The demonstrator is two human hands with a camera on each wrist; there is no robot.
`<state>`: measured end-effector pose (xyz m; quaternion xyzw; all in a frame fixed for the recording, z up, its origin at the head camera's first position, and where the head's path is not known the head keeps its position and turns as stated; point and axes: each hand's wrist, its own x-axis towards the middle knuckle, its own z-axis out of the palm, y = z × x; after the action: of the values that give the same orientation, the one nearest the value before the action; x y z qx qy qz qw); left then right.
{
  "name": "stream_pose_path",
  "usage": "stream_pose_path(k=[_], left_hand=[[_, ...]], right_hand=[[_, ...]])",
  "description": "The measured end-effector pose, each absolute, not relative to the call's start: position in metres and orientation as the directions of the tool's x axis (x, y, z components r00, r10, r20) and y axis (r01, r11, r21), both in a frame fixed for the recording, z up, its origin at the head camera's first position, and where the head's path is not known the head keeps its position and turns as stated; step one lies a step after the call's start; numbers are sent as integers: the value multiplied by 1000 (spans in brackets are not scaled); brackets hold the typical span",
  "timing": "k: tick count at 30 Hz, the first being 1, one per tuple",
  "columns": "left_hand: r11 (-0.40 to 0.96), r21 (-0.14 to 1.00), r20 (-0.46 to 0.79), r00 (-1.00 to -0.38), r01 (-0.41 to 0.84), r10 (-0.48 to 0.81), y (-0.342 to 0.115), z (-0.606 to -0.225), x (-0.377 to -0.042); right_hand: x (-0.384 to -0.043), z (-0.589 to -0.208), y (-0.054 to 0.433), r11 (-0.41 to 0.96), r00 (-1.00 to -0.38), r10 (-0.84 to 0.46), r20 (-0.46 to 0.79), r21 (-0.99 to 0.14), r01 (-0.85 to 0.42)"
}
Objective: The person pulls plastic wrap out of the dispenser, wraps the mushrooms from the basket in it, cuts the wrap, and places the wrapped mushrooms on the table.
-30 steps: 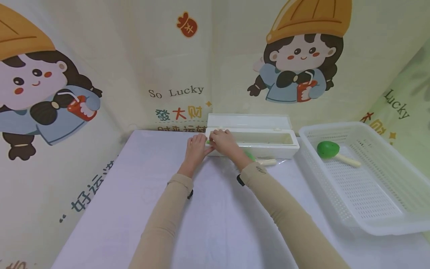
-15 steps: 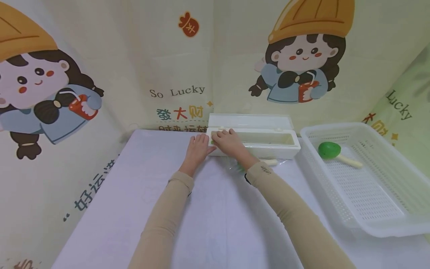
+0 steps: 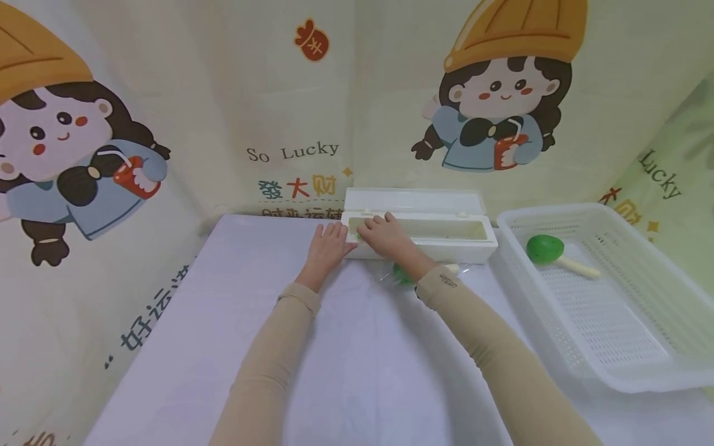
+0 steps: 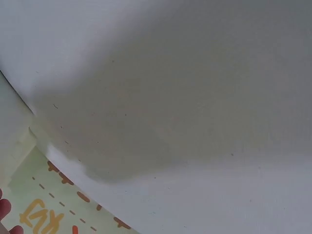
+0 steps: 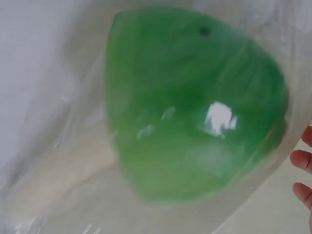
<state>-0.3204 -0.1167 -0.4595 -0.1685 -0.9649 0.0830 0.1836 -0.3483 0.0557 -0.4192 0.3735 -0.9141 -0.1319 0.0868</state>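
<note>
Nearest, below the right sleeve, lies a green-headed maraca (image 5: 190,105) in clear plastic (image 5: 298,63), on the white tablecloth (image 3: 357,371) just before the box. Its head points to the left, its pale handle to the right; so its long axis goes roughly along the box.

A little further, the left hand (image 3: 326,248) is at the left end of the white box (image 3: 440,253), its fingers almost straight and close together. The right hand (image 3: 387,236) bends its fingers over the box's opening; under the tips shows a small green piece (image 3: 359,235). Whether they clamp it, I cannot tell, and its direction is hidden.

Since one second ago, this hand and the green piece have shifted slightly to the right, while the left hand stays. I judge from this that the work continues inside the box's left end.

Beside the box, the white basket (image 3: 658,381) holds a loose maraca (image 3: 546,249). Farthest, the box's lid (image 3: 413,201) stands raised before the printed curtain (image 3: 390,124).
</note>
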Motion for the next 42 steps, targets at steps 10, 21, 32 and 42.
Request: stream_pose_path(k=[10, 21, 32, 42], left_hand=[[930, -227, 244, -908, 288, 341, -127, -457, -318], [928, -218, 273, -894, 302, 356, -124, -458, -320], [921, -223, 258, -891, 320, 373, -119, -456, -323], [923, -231, 304, -878, 309, 370, -118, -460, -324]], right_hand=[[-347, -414, 130, 675, -704, -710, 10, 292, -677], [-344, -395, 190, 668, -726, -685, -64, 343, -660], [-340, -379, 222, 673, -756, -629, -181, 358, -647], [-343, -378, 222, 702, -778, -586, -225, 340, -626]])
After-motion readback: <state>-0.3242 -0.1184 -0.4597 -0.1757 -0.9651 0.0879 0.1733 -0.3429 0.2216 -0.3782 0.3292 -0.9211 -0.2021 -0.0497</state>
